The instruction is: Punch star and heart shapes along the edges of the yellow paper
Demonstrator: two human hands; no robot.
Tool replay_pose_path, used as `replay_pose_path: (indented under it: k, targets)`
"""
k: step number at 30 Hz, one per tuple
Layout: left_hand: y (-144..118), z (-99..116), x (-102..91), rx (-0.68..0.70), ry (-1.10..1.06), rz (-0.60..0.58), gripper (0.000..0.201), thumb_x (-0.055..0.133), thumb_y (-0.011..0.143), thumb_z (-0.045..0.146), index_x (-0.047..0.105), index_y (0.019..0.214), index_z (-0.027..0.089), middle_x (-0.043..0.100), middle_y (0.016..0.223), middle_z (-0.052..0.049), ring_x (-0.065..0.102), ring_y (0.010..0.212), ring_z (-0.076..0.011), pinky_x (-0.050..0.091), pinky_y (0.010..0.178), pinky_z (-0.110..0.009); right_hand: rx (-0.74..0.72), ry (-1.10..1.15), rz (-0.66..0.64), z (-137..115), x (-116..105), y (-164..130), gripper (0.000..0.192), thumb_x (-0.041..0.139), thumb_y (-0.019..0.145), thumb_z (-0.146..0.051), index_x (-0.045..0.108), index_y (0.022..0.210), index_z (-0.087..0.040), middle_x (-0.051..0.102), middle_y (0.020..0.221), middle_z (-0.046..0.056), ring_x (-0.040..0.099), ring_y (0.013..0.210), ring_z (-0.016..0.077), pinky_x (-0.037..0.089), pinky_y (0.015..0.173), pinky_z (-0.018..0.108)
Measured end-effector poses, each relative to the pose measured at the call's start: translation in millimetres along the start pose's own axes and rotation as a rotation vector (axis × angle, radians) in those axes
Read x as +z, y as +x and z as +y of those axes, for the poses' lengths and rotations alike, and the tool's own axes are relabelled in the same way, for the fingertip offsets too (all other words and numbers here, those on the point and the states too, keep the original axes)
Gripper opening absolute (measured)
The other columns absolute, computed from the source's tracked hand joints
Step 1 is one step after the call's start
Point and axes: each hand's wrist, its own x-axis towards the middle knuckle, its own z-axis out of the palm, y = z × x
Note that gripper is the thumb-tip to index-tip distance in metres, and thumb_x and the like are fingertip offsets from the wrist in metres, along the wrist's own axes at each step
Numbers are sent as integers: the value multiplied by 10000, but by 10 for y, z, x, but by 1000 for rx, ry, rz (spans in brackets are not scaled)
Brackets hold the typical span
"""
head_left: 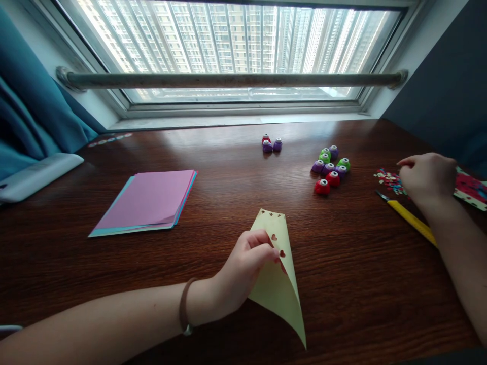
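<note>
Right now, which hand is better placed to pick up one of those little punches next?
Probably the right. The right hand rests by the paper bits, nearer the cluster of punches, and looks free. The left hand is holding the yellow paper.

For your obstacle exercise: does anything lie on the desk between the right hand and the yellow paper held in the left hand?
Nothing visible does. Bare wood lies between the right hand and the yellow paper pinched by the left hand. The yellow knife lies beside the right forearm, and the punches sit farther back.
</note>
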Motion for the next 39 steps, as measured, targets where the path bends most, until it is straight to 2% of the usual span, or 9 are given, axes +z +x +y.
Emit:
replay_pose_path:
  k: [7, 12, 14, 18, 20, 27, 30, 36, 39]
  targets:
    - [-5, 20, 4, 23, -1, -41, 80, 564, 609, 199, 588, 602, 123, 573, 545, 6, 498, 489, -81, 381, 494, -189, 28, -11, 146, -76, -102, -95, 220, 577, 739, -234, 712, 906, -187, 618, 975, 180, 554, 826, 294, 272, 560, 371]
    - [14, -26, -57, 27, 57, -40, 101, 587, 636, 227, 598, 628, 127, 601, 579, -10, 527, 513, -104, 398, 515, -211, -253, 541, 310, -474, -440, -437, 161, 628, 756, -233, 705, 876, -158, 636, 768, 97, 537, 619, 166, 386, 617, 304]
    - [25, -38, -72, 46, 103, -44, 118, 595, 678, 247, 605, 648, 133, 622, 620, -16, 543, 541, -109, 403, 534, -214, -234, 920, 88, -714, -606, -741, 171, 647, 757, -269, 681, 894, -172, 630, 747, 63, 548, 613, 148, 408, 572, 266]
    - [34, 1, -44, 145, 283, -62, 155, 594, 749, 276, 608, 671, 142, 630, 669, -13, 545, 608, -109, 414, 600, -219, -342, 1439, -989, -1067, -785, -1429, 301, 615, 791, -351, 586, 1041, -187, 605, 751, 36, 564, 610, 143, 450, 527, 252]
    - [30, 31, -20, 204, 374, -108, 147, 576, 775, 265, 615, 709, 139, 628, 715, -17, 557, 696, -120, 425, 684, -227, -376, 1521, -1248, -1136, -786, -1665, 340, 675, 746, -292, 565, 1054, -201, 615, 860, 40, 593, 751, 161, 485, 637, 268]
    - [-42, 51, -10, 423, 559, -115, 157, 484, 840, 224, 539, 972, 159, 580, 940, -58, 552, 897, -159, 446, 826, -287, -203, 1615, -1420, -1134, -761, -1740, 238, 678, 749, -234, 648, 981, -193, 652, 937, 37, 602, 924, 201, 470, 840, 334]
    - [-83, 60, -32, 659, 781, -114, 196, 434, 833, 131, 506, 1013, 160, 566, 1031, -93, 543, 984, -168, 452, 867, -292, -114, 1692, -1411, -1128, -778, -1692, 274, 673, 753, -202, 654, 1026, -189, 660, 965, 51, 603, 936, 206, 467, 851, 338]
    - [-52, -11, -85, 1440, 1474, -529, 208, 441, 811, 147, 597, 929, 76, 611, 1115, -131, 540, 1068, -264, 429, 956, -376, 113, 1882, -1397, -1131, -738, -1679, 229, 637, 783, -157, 672, 1008, -180, 673, 923, 66, 625, 833, 163, 484, 799, 282]
    - [-24, -79, -91, 1525, 1545, -542, 235, 410, 831, 179, 621, 893, 95, 612, 1125, -112, 527, 1097, -268, 423, 971, -399, 160, 1909, -1397, -1130, -701, -1682, 220, 639, 782, -140, 679, 989, -204, 676, 907, 50, 625, 806, 129, 484, 782, 233]
